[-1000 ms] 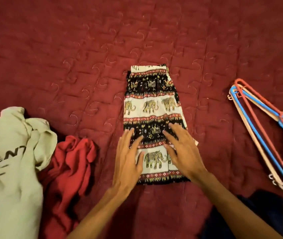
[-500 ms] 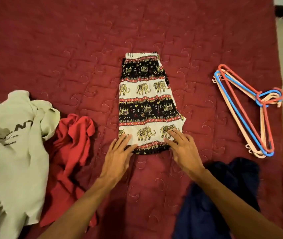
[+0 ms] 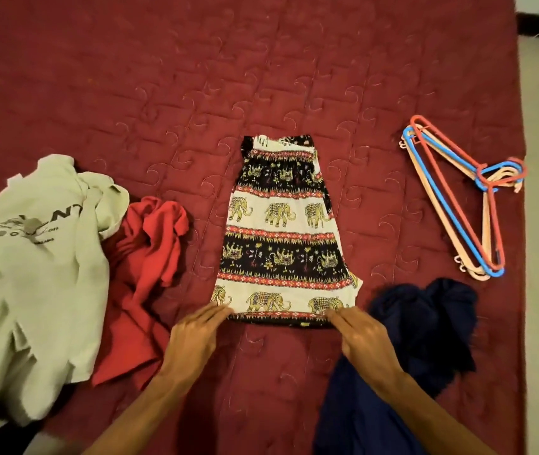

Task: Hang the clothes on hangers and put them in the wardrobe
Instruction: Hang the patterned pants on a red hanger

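The elephant-print shorts [image 3: 281, 231] are lying flat in the middle of the bed [image 3: 163, 93], waistband at the far end and hem nearest the person. Both hands are at that hem. The left hand [image 3: 192, 339] is on the left corner and the right hand [image 3: 365, 339] on the right corner. Fingers are stretched out pretty straight w/ just the tips on the cloth, not gripping anything afaict. Can't see if a thumb is tucked under.

Handling-wise, imo this is thin, light, floppy fabric w/ zero stiffness, so it'll sag and crumple the sec it's lifted from one point. It isn't fragile or heavy. It might be a bit slidey on a smooth plastic bar tho.

The best place to grab is prob the gathered waistband, pinched at both ends so it stays spread. Or drape it over the hanger bar at about the middle so the weight balances.

The hangers [image 3: 458, 198] (red, blue, beige, stacked) are well off to the right near the bed edge, so one hand has to go fetch one.

There's a navy garment [image 3: 425, 323] just beside the right hand. A red top [image 3: 143, 274] and a pale printed tee [image 3: 38, 264] are bunched up on the left.
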